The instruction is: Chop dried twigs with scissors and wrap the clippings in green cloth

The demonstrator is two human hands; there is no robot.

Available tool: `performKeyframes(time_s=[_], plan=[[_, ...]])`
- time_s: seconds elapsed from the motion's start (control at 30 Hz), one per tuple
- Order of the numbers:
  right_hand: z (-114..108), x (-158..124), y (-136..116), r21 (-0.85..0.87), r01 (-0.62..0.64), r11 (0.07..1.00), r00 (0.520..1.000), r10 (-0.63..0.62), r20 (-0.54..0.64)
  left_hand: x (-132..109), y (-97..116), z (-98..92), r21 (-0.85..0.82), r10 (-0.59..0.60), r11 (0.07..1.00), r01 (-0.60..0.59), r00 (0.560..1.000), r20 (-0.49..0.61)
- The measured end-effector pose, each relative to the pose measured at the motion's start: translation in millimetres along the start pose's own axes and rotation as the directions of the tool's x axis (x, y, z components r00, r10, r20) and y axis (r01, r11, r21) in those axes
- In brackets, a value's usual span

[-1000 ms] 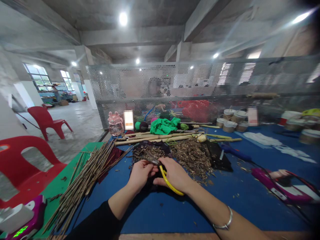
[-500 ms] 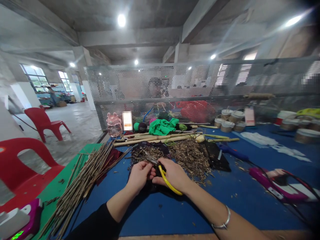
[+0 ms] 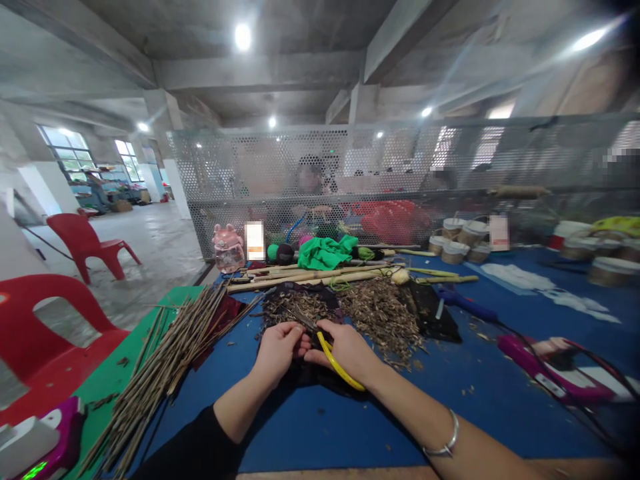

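Yellow-handled scissors (image 3: 334, 363) are clasped in the right grip (image 3: 350, 347), blades pointing over the chopped stalk bits (image 3: 300, 305) at mid-tabletop (image 3: 425, 427).
The left grip (image 3: 277, 350) has its thumb and fingertips together just beside the blades; whether they pinch a piece, I cannot tell. With fingers that near the metal, a slip or a hasty snip could nick them, and a cut bit could fly off, as loose fragments already lie about the blue surface; a knock from the right forearm could spill the larger heap (image 3: 383, 317) beside it. A bundle of thin stalks (image 3: 165, 367) lies to the left, while bamboo poles (image 3: 310, 275) and a green cloth (image 3: 327, 253) close off the far side. At the right, a blue-handled tool (image 3: 467, 305) trails its cord toward a purple power strip (image 3: 550, 373), which could snag a sideways reach.
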State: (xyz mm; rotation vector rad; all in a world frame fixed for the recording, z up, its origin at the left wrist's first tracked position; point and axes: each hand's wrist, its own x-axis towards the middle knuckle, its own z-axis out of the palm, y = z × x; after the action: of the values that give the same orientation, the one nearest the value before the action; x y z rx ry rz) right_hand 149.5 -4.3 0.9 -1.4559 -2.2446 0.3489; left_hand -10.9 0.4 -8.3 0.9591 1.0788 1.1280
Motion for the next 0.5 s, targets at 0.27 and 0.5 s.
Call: performKeyframes(time_s=[0.27, 0.5], plan=[[-1.1, 0.7, -2.8, 0.008, 0.090, 0.996, 0.995, -0.089, -0.050, -5.1, 6.3, 4.7, -0.045, 0.019, 0.999, -0.021, 0.999, -0.048], [4.3, -0.5, -5.4, 0.028, 0.070, 0.997, 0.997, -0.069, -0.036, -4.6, 2.8, 5.3, -0.023, 0.042, 0.999, -0.042, 0.999, -0.026]])
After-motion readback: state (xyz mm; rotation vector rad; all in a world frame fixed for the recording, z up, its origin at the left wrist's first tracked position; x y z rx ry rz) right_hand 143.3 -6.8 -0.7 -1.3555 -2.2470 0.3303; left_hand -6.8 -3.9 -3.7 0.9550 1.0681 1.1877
